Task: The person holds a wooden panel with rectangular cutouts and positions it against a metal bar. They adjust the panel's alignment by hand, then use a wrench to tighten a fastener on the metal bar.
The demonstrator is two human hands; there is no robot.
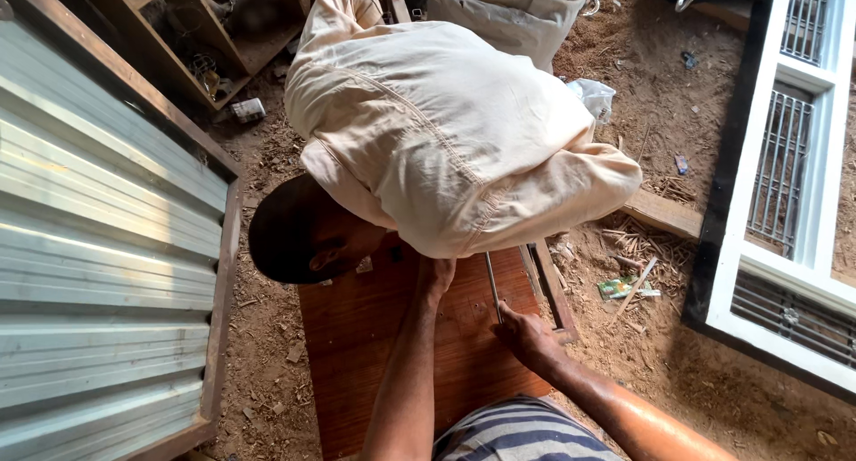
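Reddish-brown flat wooden board (392,363) lies on the sawdust-strewn dirt floor (642,60), running from the bottom of the view up under a co-worker in a cream-coloured shirt (428,131), who bends low over its far end. Ribbed grey corrugated metal sheet in a dark wooden frame (98,247) fills the left side, and a white-painted window frame with grey metal grilles (785,185) lies on the floor at the right. A pale sack (517,11) stands at the top, beyond the bent co-worker. Along the board's right edge lies a narrow dark wooden batten (553,287), with wood shavings and a green scrap of wrapper (620,287) just beside it. The left hand (435,274) reaches forward along the board and rests near the co-worker's shirt hem; its fingers are hidden under the cloth, so I cannot tell how they stand. The right hand (526,336) sits on the board near its right edge, fingers closed around the lower end of a thin grey metal rod (492,284), which stands tilted up toward the co-worker.
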